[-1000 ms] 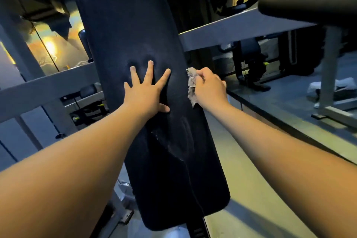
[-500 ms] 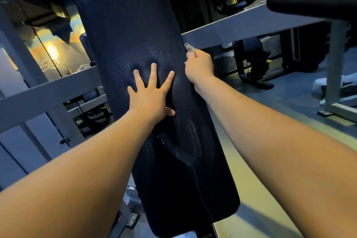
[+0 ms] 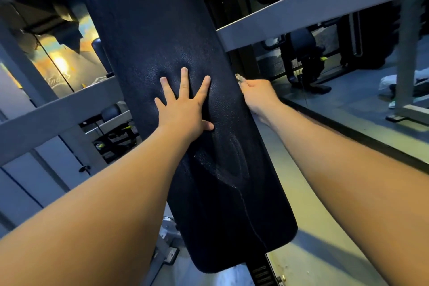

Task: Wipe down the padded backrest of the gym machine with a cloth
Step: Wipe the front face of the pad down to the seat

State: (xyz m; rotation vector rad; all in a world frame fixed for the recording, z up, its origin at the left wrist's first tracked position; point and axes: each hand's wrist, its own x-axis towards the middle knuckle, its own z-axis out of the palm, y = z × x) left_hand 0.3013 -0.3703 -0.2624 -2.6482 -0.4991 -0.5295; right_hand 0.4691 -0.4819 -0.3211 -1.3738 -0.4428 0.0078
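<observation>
Shows dark padded backrest (image 3: pixel 151 30) down centre frame, left hand (image 3: pixel 183 105) spread flat on its middle, right hand (image 3: pixel 260 95) curled round a cloth (image 3: pixel 239 78) at its right edge, only a scrap visible; best wiped with firm bracing and long overlapping strokes.

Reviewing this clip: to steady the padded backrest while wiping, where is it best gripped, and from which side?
Probably its left long edge at mid-height, from the left, fingers wrapping behind. The backrest is a tall, narrow, tilted slab; the left hand only presses flat on its face, and the right hand holds the cloth at the right edge.
</observation>
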